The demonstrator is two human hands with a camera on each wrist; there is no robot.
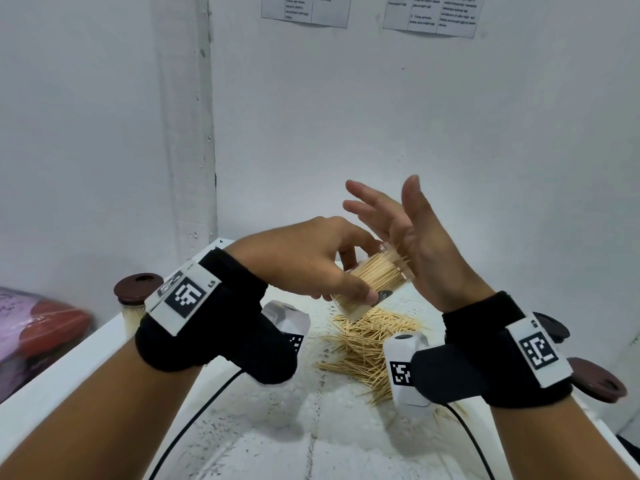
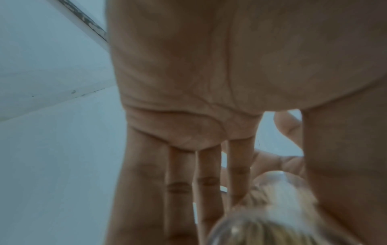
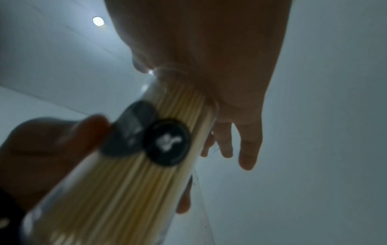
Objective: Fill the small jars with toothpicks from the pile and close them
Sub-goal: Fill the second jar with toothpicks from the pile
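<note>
The left hand [image 1: 311,258] grips a clear jar [image 1: 372,284] packed with toothpicks, held tilted in the air above the table [image 1: 263,441], its open mouth turned toward the right hand [image 1: 412,237]. The right hand is released, fingers straight and spread, its palm set flat against the toothpick tips that stick out of the jar's mouth. This looks like the tamping step: pressing the sticks level so a lid can go on.

One jar [image 1: 133,315] at the far left edge of the table already stands full with its brown lid [image 1: 138,289] on, so at least one unit seems finished. The jar in hand appears full but has no lid yet. Two brown lids [image 1: 601,381] lie on the table at the right, near the right wrist, one partly hidden behind the wristband, so more closing remains. A loose pile of toothpicks [image 1: 363,348] remains on the table below the hands, enough, I judge, for more filling.

The wrist views are blurred; the right one shows a dark round label [image 3: 167,142] on the jar's side, and I cannot make out any empty jars waiting anywhere.
</note>
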